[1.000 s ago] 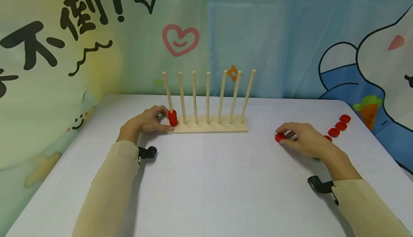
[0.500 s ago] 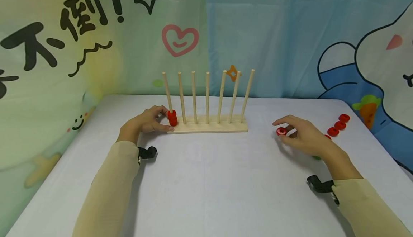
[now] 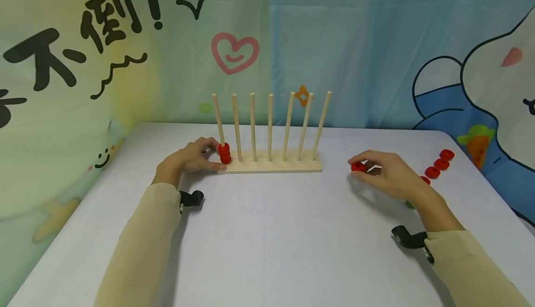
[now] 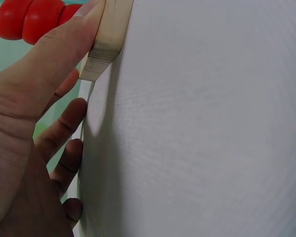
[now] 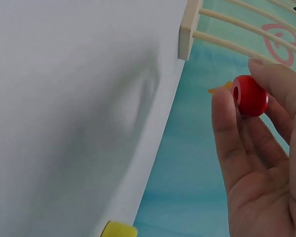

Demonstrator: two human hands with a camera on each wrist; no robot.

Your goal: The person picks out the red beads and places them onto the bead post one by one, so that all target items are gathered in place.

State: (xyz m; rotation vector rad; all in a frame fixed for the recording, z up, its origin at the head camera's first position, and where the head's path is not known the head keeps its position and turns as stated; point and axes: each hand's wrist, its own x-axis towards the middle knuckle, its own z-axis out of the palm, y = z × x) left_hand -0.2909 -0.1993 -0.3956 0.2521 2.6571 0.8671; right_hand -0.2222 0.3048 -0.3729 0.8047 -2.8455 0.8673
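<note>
A wooden peg rack (image 3: 273,165) stands on the table, with several upright pegs in a row. Red beads (image 3: 224,153) are stacked on its leftmost peg. My left hand (image 3: 193,156) holds the rack's left end, thumb on the base and index finger by the beads. In the left wrist view the other fingers lie loosely beyond the base's corner. To the right of the rack, my right hand (image 3: 386,170) pinches a red bead (image 3: 358,166) between thumb and fingers, raised over the table. The bead's hole (image 5: 236,94) shows in the right wrist view.
Several red beads (image 3: 432,172) lie in a slanting row at the table's right. A green piece (image 3: 409,204) is partly hidden behind my right wrist. A yellow piece (image 5: 118,230) shows low in the right wrist view. A printed cloth (image 3: 334,42) hangs behind the table.
My right hand has lifted the red bead off the table, turned it between the fingers and shifted slightly left. The left hand and rack stay in place.
</note>
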